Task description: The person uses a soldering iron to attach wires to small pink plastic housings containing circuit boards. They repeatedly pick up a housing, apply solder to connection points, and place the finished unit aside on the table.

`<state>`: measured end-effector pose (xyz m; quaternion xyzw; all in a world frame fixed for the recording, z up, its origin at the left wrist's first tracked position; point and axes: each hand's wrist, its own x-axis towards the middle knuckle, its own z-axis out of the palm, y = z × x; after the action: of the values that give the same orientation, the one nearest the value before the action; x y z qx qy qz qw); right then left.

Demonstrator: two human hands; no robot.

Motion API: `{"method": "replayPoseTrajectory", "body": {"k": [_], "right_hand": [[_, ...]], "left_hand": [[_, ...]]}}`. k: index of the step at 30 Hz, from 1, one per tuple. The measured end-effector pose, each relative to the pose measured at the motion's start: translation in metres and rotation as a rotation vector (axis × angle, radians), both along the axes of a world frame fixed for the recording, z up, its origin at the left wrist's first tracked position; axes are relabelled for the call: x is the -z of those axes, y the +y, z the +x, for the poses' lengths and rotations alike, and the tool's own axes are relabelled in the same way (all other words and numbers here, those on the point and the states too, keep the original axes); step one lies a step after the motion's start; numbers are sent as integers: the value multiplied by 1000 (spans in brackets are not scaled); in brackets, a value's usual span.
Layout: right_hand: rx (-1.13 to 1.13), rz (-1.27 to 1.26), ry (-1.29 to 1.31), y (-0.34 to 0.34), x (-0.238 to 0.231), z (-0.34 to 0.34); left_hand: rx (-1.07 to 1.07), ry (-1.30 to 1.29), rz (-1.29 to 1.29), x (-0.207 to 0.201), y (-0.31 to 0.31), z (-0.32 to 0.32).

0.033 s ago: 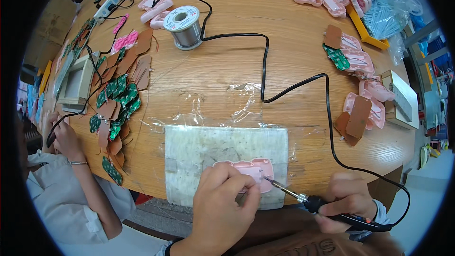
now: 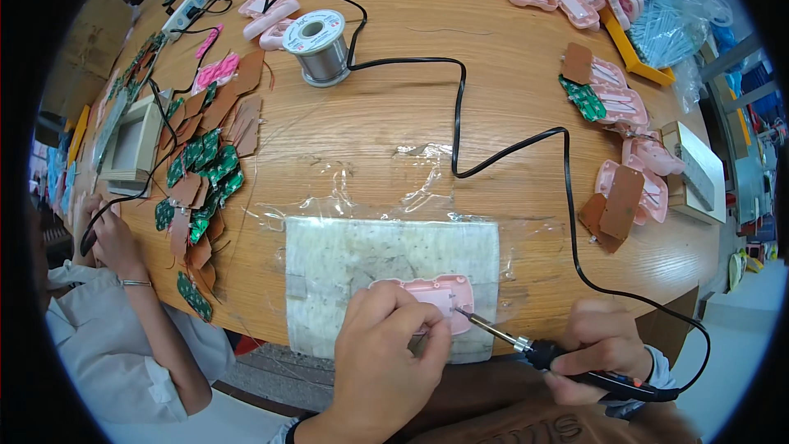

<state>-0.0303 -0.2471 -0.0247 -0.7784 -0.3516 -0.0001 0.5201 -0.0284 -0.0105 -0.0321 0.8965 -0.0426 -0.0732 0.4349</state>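
Note:
A pink plastic shell (image 2: 461, 293) lies hollow side up on a stained whitish cloth pad (image 2: 320, 251) in front of me. My left hand (image 2: 386, 349) is closed over the shell's left part with bent fingers, gripping it and hiding much of it. My right hand (image 2: 604, 349) is wrapped round the black handle of a soldering iron (image 2: 534, 352). The iron's thin tip points left and reaches into the shell, close to the edge of a pale flat piece (image 2: 441, 299) inside. Whether the tip touches that piece I cannot tell.
A solder spool (image 2: 320, 53) stands beyond the pad. The iron's black cord (image 2: 514, 152) zigzags across the table. Green and brown circuit boards (image 2: 205, 173) are heaped left, near another person's hand (image 2: 115, 238). More pink shells (image 2: 649, 156) lie right, beside a wooden box (image 2: 694, 173).
The soldering iron's tip has shifted very slightly left inside the shell. Both hands and the shell look otherwise the same.

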Motion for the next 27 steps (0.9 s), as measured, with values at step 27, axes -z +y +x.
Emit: {"method": "replayPoseTrajectory", "body": {"k": [27], "right_hand": [[378, 111, -115, -24, 20, -19]], "left_hand": [[-85, -588, 319, -17, 48, 105]]}}
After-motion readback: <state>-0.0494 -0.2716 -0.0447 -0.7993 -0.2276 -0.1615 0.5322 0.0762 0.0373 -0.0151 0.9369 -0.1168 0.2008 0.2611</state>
